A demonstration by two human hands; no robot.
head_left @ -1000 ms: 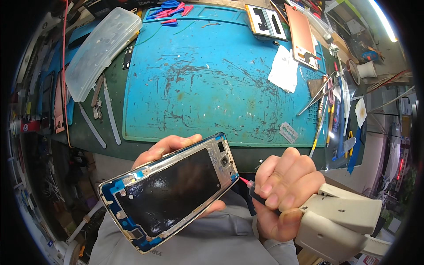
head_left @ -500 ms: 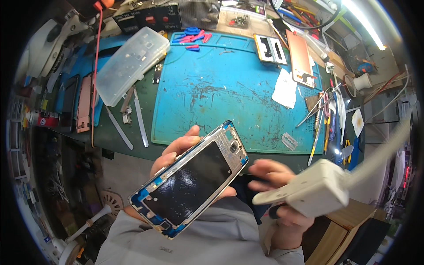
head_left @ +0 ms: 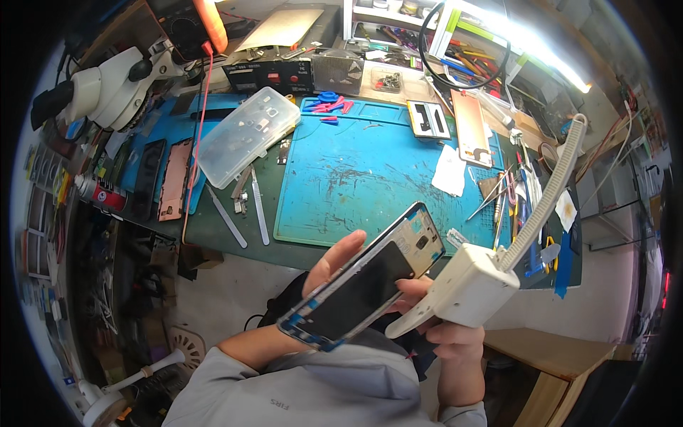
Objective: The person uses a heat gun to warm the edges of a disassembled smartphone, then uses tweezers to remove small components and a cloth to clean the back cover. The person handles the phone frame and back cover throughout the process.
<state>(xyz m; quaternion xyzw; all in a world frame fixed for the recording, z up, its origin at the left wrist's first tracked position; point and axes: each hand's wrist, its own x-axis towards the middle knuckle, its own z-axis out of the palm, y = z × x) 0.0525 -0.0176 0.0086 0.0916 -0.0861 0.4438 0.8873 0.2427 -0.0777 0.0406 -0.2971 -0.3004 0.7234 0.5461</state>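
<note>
Before us lies the blue rubber work mat [head_left: 370, 178] on the dark green bench [head_left: 213, 235], with a clear plastic parts box [head_left: 245, 135] at its left corner and tweezers and picks [head_left: 509, 199] along its right edge. In front of the bench, over our lap, we hold an opened smartphone frame with a dark glossy panel and blue-edged rim [head_left: 363, 281]. Our left hand [head_left: 331, 267] cradles it from beneath, fingers curled up around its far edge, the panel tilted toward us. Our right hand [head_left: 445, 334] is wrapped tight around the grip of a white boxy tool with a ribbed hose [head_left: 469, 292], its flat nozzle aimed at the frame's near side. To work well, we judge it best to keep the frame steady and the nozzle close along the edge.
</note>
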